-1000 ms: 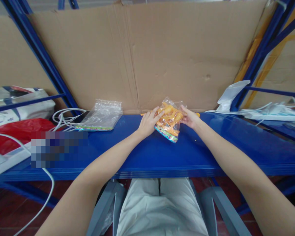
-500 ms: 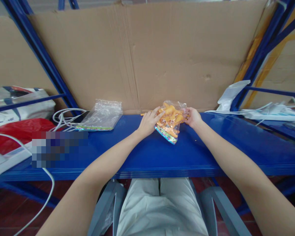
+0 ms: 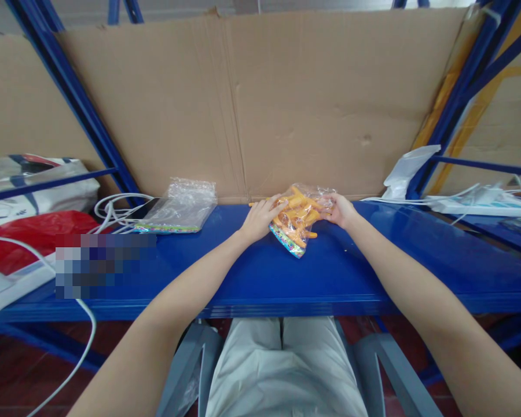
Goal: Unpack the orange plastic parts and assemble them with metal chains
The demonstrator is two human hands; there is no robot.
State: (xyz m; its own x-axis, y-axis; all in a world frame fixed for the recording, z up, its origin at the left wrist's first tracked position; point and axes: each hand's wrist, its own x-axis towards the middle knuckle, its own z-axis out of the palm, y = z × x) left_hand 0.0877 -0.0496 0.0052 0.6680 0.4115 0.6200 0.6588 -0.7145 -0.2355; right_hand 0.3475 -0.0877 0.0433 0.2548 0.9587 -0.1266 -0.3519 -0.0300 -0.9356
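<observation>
A clear plastic bag (image 3: pixel 296 246) with a colourful printed strip along one end lies tilted on the blue table, its strip toward me. Inside are several orange plastic pieces (image 3: pixel 298 201), whose exact kind I cannot make out. My left hand (image 3: pixel 259 220) grips the bag's left side, fingers over the film. A thin orange tip pokes out left of that hand. At the bag's right edge, my right hand (image 3: pixel 342 211) is closed on the crumpled film; its fingertips are partly hidden.
Flat clear bags (image 3: pixel 182 205) with a printed strip lie to the left, near white cables (image 3: pixel 108 205) and a red bag (image 3: pixel 39 231). A cardboard sheet (image 3: pixel 304 104) stands behind the blue table (image 3: pixel 286 284). A white power strip (image 3: pixel 481 204) sits at the right.
The printed end of the bag has swung slightly left. The orange pieces have shifted, one now jutting toward the lower right. My right hand has moved a little to the right and down.
</observation>
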